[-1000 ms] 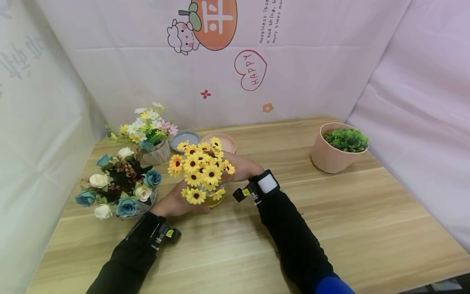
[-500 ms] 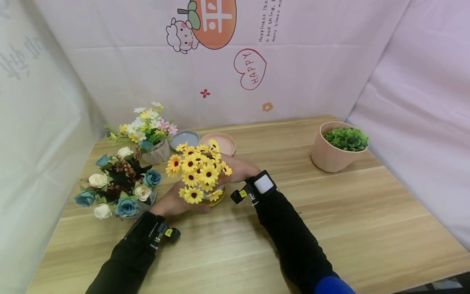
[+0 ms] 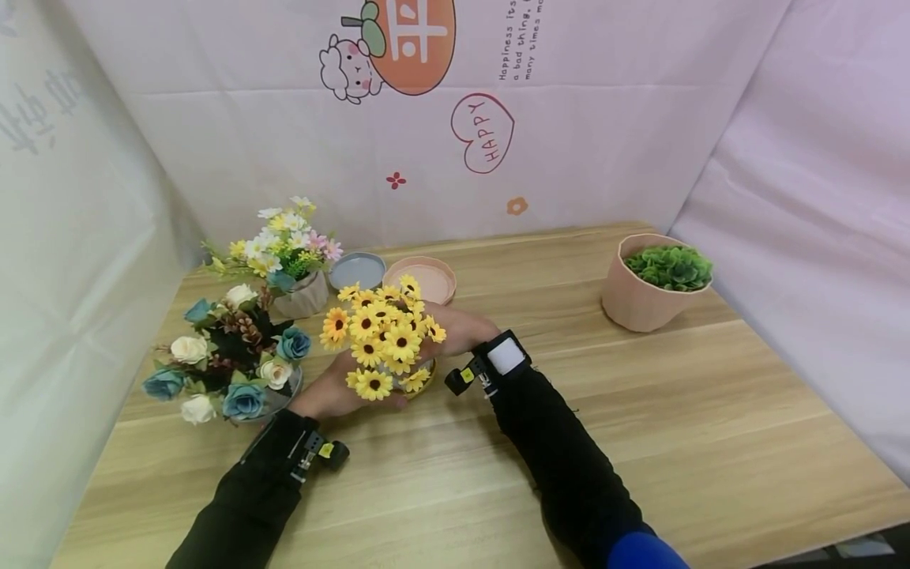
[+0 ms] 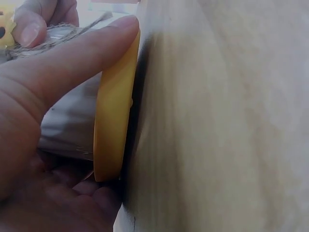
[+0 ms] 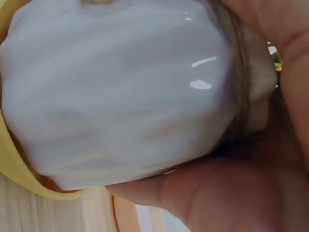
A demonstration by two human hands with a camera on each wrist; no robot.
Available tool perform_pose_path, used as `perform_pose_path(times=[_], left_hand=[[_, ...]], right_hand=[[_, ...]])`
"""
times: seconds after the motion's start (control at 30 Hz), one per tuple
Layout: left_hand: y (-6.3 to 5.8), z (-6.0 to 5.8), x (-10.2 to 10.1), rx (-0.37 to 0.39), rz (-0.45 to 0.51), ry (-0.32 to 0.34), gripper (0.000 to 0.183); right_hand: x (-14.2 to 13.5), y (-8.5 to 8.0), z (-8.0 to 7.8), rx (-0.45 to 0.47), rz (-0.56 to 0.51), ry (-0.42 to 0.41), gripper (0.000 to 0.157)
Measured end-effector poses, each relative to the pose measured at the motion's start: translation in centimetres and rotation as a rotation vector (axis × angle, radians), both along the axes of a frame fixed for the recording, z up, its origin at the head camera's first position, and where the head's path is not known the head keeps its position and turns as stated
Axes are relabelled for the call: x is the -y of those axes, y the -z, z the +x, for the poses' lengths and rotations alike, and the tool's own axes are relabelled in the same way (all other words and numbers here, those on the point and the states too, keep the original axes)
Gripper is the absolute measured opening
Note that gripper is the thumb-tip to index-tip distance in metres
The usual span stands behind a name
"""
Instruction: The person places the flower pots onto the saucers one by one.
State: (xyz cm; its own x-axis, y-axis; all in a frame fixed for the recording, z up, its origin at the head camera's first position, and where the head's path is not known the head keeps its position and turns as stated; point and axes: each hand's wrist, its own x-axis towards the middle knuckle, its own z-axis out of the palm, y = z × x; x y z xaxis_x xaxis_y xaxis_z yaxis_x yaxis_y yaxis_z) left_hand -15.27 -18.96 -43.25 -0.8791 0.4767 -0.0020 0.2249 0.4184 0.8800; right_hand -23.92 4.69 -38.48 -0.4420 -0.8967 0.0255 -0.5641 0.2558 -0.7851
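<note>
Yellow sunflower-like flowers (image 3: 384,340) stand in a white ribbed pot (image 5: 116,92) with twine round its neck. A yellow saucer (image 4: 115,116) sits under the pot, close over the wooden table. My left hand (image 3: 340,389) grips the saucer from the left, the thumb along the pot's side up to the saucer's edge and the fingers beneath in the left wrist view. From the other side my right hand (image 3: 460,328) holds the pot around its twine-bound neck. In the head view the blossoms hide most of the pot and the fingers of both hands.
A pot of blue and white roses (image 3: 242,356) stands left of my left wrist. Behind it are mixed daisies (image 3: 284,245) in a ribbed pot (image 3: 304,296). A grey saucer (image 3: 358,270) and a pink saucer (image 3: 426,278) lie at the back. At right stands a pink pot (image 3: 643,300) with green leaves.
The sunflower pot has shifted slightly left and toward me, and my right hand has moved left with it. My left hand has stayed nearly in place at the saucer.
</note>
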Motion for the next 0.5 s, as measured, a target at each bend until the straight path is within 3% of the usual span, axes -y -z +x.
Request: perform_pose_path(times=[0.5], left_hand=[[0.09,-0.2,-0.17,-0.024,0.001,0.019,0.088]], right_hand=[[0.23,0.16,-0.08,0.049,-0.009,-0.053,0.084]])
